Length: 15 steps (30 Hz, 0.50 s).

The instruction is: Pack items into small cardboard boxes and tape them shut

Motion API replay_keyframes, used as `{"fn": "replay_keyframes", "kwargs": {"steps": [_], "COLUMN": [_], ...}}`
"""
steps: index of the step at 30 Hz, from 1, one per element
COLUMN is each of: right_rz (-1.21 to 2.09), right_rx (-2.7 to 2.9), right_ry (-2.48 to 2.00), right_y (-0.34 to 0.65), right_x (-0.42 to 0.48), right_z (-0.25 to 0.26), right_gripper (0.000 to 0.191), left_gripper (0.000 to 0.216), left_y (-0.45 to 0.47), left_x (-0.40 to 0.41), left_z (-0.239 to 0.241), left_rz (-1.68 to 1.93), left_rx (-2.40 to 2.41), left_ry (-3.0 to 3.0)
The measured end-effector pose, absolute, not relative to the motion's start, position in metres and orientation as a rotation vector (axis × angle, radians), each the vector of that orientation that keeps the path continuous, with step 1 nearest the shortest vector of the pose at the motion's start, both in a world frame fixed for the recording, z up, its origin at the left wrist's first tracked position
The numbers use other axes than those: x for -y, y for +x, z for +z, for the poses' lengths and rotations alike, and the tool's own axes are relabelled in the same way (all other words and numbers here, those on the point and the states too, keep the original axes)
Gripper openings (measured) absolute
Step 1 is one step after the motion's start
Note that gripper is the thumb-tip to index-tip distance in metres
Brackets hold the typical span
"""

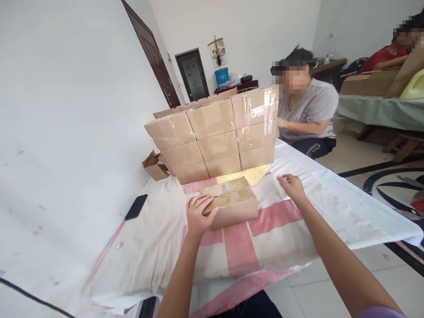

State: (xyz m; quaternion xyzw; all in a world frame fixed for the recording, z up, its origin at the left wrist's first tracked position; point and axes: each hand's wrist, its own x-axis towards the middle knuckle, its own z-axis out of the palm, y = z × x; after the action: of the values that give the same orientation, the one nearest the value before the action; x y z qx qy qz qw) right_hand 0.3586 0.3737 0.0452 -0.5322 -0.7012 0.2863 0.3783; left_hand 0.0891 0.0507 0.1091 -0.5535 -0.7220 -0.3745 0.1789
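Note:
A closed cardboard box [233, 210] lies flat on the cloth-covered table in front of me, with small dark print and shiny tape on its top. My left hand [198, 212] rests on its left end, fingers stretched over the top and thumb by the near edge. To the right of the box, my right hand [293, 187] pinches the edge of a flat white piece, apparently paper [280, 189], at the table surface. Its exact kind is partly hidden by the fingers. Yellow sheets [256, 175] with small marks lie just behind the box.
A wall of stacked, taped cardboard boxes [217, 137] stands behind. A small open carton [155, 166] is at its left, a black phone-like slab [136, 207] on the table's left edge. A co-worker [309, 106] crouches beyond the table; another person [384, 59] sits farther right.

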Motion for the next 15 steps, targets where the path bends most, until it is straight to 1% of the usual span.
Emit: {"fn": "replay_keyframes", "kwargs": {"steps": [3, 6, 8, 10, 11, 13, 14, 15], "right_rz": [0.759, 0.713, 0.577, 0.423, 0.412, 0.545, 0.656, 0.769], "right_rx": [1.788, 1.764, 1.787, 1.84, 1.865, 1.905, 1.919, 1.931], "right_ry": [-1.331, -1.344, -1.437, -1.522, -1.537, -1.525, -1.513, -1.495], "right_y": [0.358, 0.365, 0.37, 0.374, 0.375, 0.38, 0.382, 0.385], "right_x": [-0.377, -0.366, -0.356, -0.351, -0.35, -0.354, -0.358, -0.362], "right_z": [0.041, 0.035, 0.033, 0.035, 0.037, 0.042, 0.046, 0.05], "right_gripper": [0.051, 0.049, 0.044, 0.037, 0.034, 0.027, 0.026, 0.028], "left_gripper": [0.022, 0.017, 0.014, 0.013, 0.016, 0.022, 0.031, 0.049], "left_y": [0.095, 0.131, 0.17, 0.212, 0.231, 0.259, 0.266, 0.27], "left_x": [-0.043, -0.045, -0.063, -0.099, -0.122, -0.176, -0.202, -0.227], "left_z": [0.115, 0.113, 0.106, 0.099, 0.096, 0.088, 0.083, 0.078], "left_rz": [-1.089, -1.179, -1.225, -1.29, -1.373, -1.507, -1.625, -1.724], "left_rx": [1.932, 1.617, 1.427, 1.384, 1.414, 1.611, 1.667, 1.696], "left_ry": [-1.476, -1.448, -1.67, -2.024, -2.116, -2.284, -2.294, -2.309]}}
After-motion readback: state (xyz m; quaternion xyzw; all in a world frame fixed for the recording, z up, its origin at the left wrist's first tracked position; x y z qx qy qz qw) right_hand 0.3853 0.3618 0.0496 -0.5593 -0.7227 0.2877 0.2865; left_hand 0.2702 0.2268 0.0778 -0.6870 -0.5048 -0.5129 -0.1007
